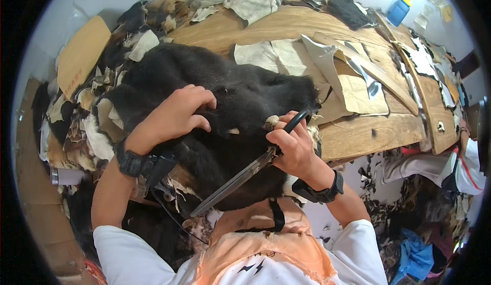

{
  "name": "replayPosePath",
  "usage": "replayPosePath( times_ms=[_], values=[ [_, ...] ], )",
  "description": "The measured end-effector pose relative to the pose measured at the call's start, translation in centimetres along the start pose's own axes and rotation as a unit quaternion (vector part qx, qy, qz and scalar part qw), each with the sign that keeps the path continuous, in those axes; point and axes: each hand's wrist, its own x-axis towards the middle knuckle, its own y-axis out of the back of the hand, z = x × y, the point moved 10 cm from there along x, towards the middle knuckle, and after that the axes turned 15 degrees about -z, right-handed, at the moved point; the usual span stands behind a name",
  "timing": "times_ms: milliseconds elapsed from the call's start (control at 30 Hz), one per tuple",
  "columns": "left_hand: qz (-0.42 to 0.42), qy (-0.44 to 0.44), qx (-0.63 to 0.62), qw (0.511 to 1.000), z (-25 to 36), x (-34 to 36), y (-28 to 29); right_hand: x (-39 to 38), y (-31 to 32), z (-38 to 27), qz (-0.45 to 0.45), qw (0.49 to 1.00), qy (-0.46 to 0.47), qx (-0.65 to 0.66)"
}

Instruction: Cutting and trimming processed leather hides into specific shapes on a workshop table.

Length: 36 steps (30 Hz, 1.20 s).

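A large black fur pelt covers the near left of the table and hangs over its front edge toward my lap. My left hand rests on the fur with its fingers bent, thumb and forefinger apart, and nothing visible between them. To its right, my right hand is closed around a pair of large scissors. Their black handle loop shows above my fingers, and the long metal blades point down and left, over the hanging fur. A small beige patterned piece sits at my right fingers; I cannot tell what it is.
Pale hide pieces and a paper-like sheet lie on the wooden table, beside a long wooden strip. Fur scraps pile up at left under a tan board. A blue bottle stands far right. Another person sits at right.
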Motion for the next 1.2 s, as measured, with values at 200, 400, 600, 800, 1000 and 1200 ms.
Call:
replayPosePath(
  times_ms=[200, 400, 600, 800, 1000, 1200],
  values=[
    [0.132, -0.02, 0.167, 0.977, 3.6, -1.2, 1.8, -1.0, -0.1, 1.7, 0.0, 0.998, -0.051, 0.033],
    [0.174, -0.024, 0.196, 0.965, 3.4, -0.6, 1.7, -1.8, -0.5, 2.9, 0.006, 0.986, -0.131, 0.108],
    [0.133, 0.012, 0.113, 0.985, 1.6, -0.9, 1.5, -2.3, -1.9, 6.7, -0.008, 0.923, -0.308, 0.23],
    [0.258, -0.04, 0.112, 0.959, 6.5, -1.7, 3.5, -3.4, -2.6, 8.1, 0.047, 0.894, -0.317, 0.312],
    [0.253, -0.05, 0.168, 0.951, 7.4, -0.1, 0.3, -3.3, -2.4, 7.8, 0.033, 0.89, -0.322, 0.32],
    [0.221, 0.02, 0.176, 0.959, 4.3, -0.5, 0.6, -2.9, -1.6, 7.7, 0.03, 0.9, -0.312, 0.304]
  ],
)
